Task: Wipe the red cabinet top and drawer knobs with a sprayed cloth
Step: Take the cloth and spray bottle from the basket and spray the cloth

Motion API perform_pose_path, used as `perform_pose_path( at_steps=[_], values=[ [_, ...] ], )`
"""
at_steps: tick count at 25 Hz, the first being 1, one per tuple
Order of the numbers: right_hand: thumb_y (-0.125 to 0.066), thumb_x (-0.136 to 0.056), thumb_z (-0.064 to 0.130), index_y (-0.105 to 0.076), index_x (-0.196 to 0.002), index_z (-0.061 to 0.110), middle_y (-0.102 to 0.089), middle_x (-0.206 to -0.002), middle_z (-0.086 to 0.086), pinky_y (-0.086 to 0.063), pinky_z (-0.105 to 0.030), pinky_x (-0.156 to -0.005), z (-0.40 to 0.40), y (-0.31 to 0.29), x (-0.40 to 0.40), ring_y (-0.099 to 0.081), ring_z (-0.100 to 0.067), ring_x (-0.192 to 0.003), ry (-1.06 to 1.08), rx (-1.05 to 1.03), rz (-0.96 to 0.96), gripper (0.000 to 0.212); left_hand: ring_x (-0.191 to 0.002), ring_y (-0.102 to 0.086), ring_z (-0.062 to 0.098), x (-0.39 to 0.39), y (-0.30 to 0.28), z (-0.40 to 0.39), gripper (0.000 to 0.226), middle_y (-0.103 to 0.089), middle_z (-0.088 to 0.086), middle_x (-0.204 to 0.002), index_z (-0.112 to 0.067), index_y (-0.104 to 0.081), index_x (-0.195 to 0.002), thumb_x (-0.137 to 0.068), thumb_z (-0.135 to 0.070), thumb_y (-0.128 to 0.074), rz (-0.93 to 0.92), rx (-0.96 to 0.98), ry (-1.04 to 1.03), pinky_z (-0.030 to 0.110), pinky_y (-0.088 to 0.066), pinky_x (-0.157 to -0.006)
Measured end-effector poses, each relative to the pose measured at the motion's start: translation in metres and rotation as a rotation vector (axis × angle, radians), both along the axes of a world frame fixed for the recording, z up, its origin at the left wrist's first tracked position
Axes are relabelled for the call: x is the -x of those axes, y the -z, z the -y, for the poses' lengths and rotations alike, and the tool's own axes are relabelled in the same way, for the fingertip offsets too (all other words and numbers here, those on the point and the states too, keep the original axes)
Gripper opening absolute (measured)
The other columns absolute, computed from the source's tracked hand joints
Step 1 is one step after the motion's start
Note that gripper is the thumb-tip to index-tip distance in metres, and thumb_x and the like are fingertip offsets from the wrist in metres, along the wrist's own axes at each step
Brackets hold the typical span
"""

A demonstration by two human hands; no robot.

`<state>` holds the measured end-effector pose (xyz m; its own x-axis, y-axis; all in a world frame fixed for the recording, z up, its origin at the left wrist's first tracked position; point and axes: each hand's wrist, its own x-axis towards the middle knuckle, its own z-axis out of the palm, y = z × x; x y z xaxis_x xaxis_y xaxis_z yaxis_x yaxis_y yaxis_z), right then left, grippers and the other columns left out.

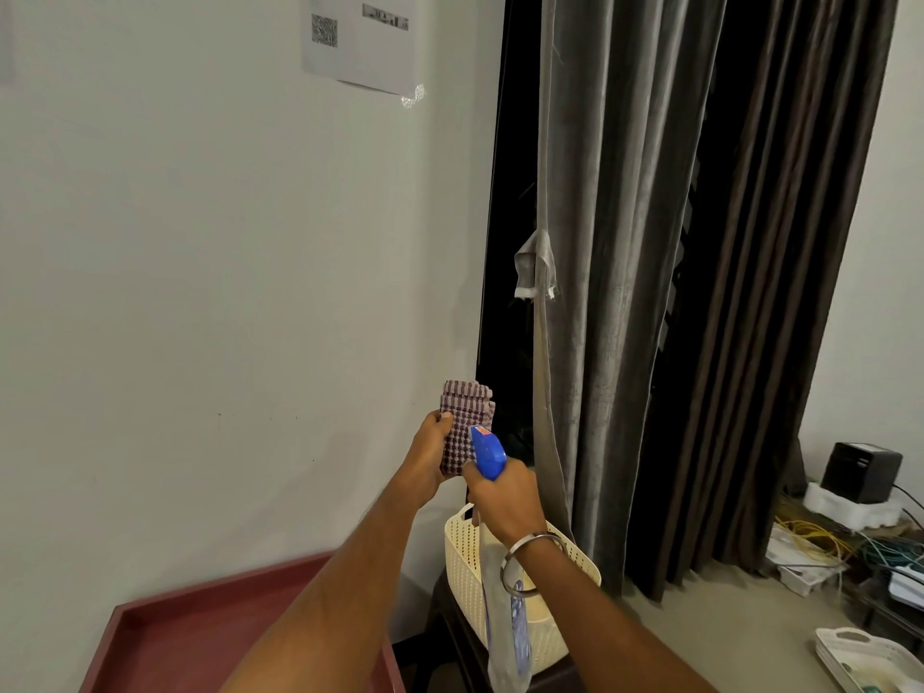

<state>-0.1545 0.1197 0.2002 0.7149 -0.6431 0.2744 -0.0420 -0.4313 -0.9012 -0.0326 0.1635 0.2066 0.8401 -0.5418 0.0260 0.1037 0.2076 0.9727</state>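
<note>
Raising both outstretched arms, the left hand (430, 442) clasps the cloth (462, 425) while the right hand (505, 497) squeezes the spray bottle (487, 450).

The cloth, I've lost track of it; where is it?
Head view, centre: the cloth is held up in the left hand, facing the spray bottle.

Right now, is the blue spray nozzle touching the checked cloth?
Cannot tell. In the head view the spray nozzle overlaps the cloth held in the left hand; any gap is hidden.

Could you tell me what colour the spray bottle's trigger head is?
Blue, seen in the head view: spray bottle.
</note>
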Motion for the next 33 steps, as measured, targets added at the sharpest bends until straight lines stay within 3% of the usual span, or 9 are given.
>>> perform_pose_path(
  at_steps=[5, 10, 17, 22, 29, 33],
  values=[
    [-0.061, -0.088, 0.021, -0.054, -0.090, 0.014, -0.054, -0.071, -0.005, -0.047, -0.020, -0.058, -0.001, -0.011, 0.001, -0.054, -0.015, -0.060, 0.006, 0.008, 0.053, 0.010, -0.098, -0.060, 0.024, 0.004, 0.004, 0.000, 0.039, -0.060, 0.013, -0.121, -0.013, -0.044, -0.136, -0.103, -0.031, -0.031, 0.046, -0.047, -0.010, 0.043, -0.053, -0.085],
    [-0.059, -0.088, 0.021, -0.054, -0.079, 0.012, -0.053, -0.070, -0.009, -0.042, -0.018, -0.052, 0.004, -0.016, 0.006, -0.049, -0.015, -0.057, 0.044, 0.048, 0.035, 0.014, -0.090, -0.061, 0.019, 0.008, 0.004, -0.002, 0.036, -0.062, 0.004, -0.105, -0.013, -0.045, -0.132, -0.104, -0.027, -0.029, 0.041, -0.016, 0.016, 0.036, -0.054, -0.071],
    [-0.059, -0.088, 0.021, -0.055, -0.083, 0.011, -0.057, -0.073, -0.011, -0.041, -0.017, -0.051, 0.019, -0.009, 0.013, -0.052, -0.017, -0.060, 0.045, 0.058, 0.019, 0.012, -0.094, -0.061, 0.023, 0.003, 0.005, 0.001, 0.037, -0.061, 0.007, -0.109, -0.013, -0.042, -0.135, -0.104, -0.028, -0.029, 0.018, 0.040, 0.016, 0.043, -0.054, -0.081],
    [-0.060, -0.088, 0.021, -0.054, -0.089, 0.011, -0.050, -0.067, -0.004, -0.036, -0.015, -0.048, 0.028, 0.002, 0.010, -0.048, -0.010, -0.053, 0.075, 0.034, -0.017, 0.012, -0.098, -0.061, 0.025, 0.004, 0.004, 0.010, 0.037, -0.060, 0.008, -0.114, -0.015, -0.042, -0.136, -0.104, -0.029, -0.030, 0.018, 0.050, 0.014, 0.047, -0.053, -0.087],
    [-0.062, -0.086, 0.022, -0.054, -0.086, 0.013, -0.053, -0.074, -0.009, -0.042, -0.019, -0.054, 0.054, 0.020, 0.004, -0.050, -0.014, -0.059, 0.081, 0.023, 0.002, 0.012, -0.102, -0.060, 0.025, 0.000, 0.015, 0.036, 0.036, -0.058, 0.007, -0.117, -0.016, -0.041, -0.135, -0.104, -0.029, -0.030, 0.029, 0.048, 0.009, 0.044, -0.054, -0.081],
    [-0.062, -0.085, 0.020, -0.051, -0.073, 0.020, -0.053, -0.066, -0.005, -0.049, -0.026, -0.055, 0.067, 0.008, -0.003, -0.053, -0.020, -0.058, 0.057, 0.008, 0.067, 0.016, -0.111, -0.059, 0.027, -0.005, 0.019, 0.053, 0.041, -0.059, 0.009, -0.122, -0.013, -0.041, -0.137, -0.103, -0.035, -0.032, 0.079, 0.055, -0.011, 0.051, -0.052, -0.093]
  ],
)
